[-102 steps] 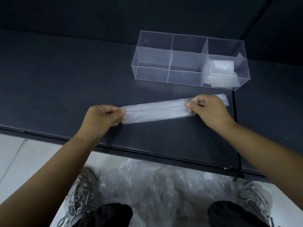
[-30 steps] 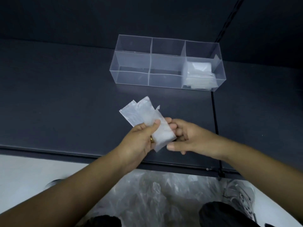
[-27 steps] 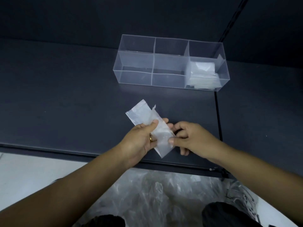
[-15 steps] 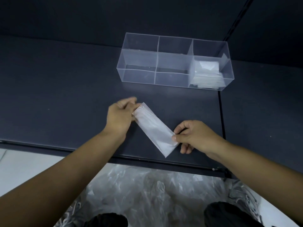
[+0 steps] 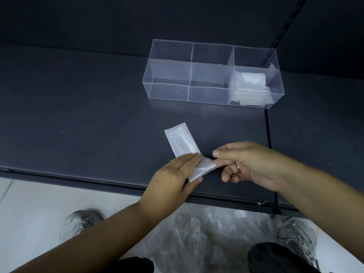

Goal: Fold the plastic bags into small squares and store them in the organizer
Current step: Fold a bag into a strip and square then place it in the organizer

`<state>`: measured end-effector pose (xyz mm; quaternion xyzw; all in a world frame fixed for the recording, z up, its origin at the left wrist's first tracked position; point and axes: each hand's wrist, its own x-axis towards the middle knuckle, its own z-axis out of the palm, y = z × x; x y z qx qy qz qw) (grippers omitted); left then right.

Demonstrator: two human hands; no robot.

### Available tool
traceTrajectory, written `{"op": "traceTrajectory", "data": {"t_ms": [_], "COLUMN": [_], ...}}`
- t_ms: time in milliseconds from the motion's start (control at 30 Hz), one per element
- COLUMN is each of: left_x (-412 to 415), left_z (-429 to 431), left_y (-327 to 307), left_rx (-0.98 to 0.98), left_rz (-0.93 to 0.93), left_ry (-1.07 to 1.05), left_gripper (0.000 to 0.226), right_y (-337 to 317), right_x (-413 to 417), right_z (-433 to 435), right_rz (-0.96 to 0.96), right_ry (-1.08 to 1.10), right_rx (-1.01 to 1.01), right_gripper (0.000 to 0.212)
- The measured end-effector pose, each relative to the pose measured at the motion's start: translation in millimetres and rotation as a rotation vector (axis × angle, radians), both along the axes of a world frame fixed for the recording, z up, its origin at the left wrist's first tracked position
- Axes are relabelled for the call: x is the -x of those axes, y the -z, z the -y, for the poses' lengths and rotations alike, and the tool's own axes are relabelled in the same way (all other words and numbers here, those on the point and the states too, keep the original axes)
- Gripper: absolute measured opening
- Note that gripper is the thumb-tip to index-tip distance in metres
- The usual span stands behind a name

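Note:
A folded strip of clear plastic bag (image 5: 182, 141) lies on the dark table (image 5: 78, 107), slanting from upper left to lower right. My left hand (image 5: 175, 174) presses flat on its near part with straight fingers. My right hand (image 5: 248, 164) pinches the near end of the strip and has it bent up and over toward the left hand. The clear organizer (image 5: 189, 75) stands farther back, with three compartments. Folded bags (image 5: 251, 89) are stacked in its right compartment; the other two compartments hold nothing.
A heap of loose clear plastic bags (image 5: 206, 233) lies on the floor between my feet, below the table's near edge (image 5: 78, 179). A dark seam (image 5: 266, 134) runs across the table right of the hands. A dark wall (image 5: 118, 20) rises behind the organizer.
The long strip has been folded shorter. My left hand has moved from its far end to press flat on the middle, and my right hand has lifted the near end over.

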<state>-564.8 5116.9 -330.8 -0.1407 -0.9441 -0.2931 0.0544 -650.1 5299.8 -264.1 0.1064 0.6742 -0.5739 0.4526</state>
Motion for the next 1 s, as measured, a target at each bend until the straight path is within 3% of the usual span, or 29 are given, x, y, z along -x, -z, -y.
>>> {"op": "traceTrajectory", "data": {"t_ms": [67, 167, 233, 300, 400, 500, 633, 700, 767, 867, 933, 1000], "left_x": [6, 19, 30, 40, 51, 58, 65, 67, 64, 52, 48, 45], "left_z": [5, 14, 19, 23, 25, 27, 29, 32, 39, 39, 32, 30], "left_y": [-7, -14, -15, -18, -18, -17, -18, -17, -13, -10, -3, 5], "left_rx": [-0.073, -0.212, -0.345, -0.568, -0.841, -0.915, -0.989, -0.888, -0.518, -0.006, 0.201, 0.372], "left_rz": [0.051, 0.21, 0.305, 0.455, 0.631, 0.691, 0.712, 0.594, 0.326, -0.099, -0.068, 0.1], "left_ry": [-0.026, -0.121, -0.167, -0.202, -0.3, -0.412, -0.533, -0.63, -0.652, -0.358, -0.129, -0.067], "left_gripper": [0.036, 0.027, 0.029, 0.026, 0.025, 0.026, 0.02, 0.014, 0.024, 0.031, 0.045, 0.056], "right_y": [-8, -3, 8, 21, 40, 48, 50, 49, 48, 47, 47, 47], "right_x": [4, 14, 18, 20, 23, 28, 29, 29, 31, 32, 31, 30], "right_z": [-1, -3, 1, 10, 24, 32, 39, 42, 43, 46, 48, 48], "right_rz": [-0.105, -0.494, -0.557, -0.523, -0.56, -0.576, -0.592, -0.598, -0.598, -0.614, -0.626, -0.631], "right_ry": [-0.031, -0.145, -0.228, -0.303, -0.256, -0.145, -0.117, -0.122, -0.133, -0.153, -0.15, -0.148], "right_rx": [0.014, -0.128, -0.065, 0.017, -0.052, -0.189, -0.265, -0.291, -0.315, -0.337, -0.342, -0.343], "right_gripper": [0.012, 0.031, 0.052, 0.057, 0.038, 0.019, 0.015, 0.016, 0.017, 0.018, 0.018, 0.018]}}
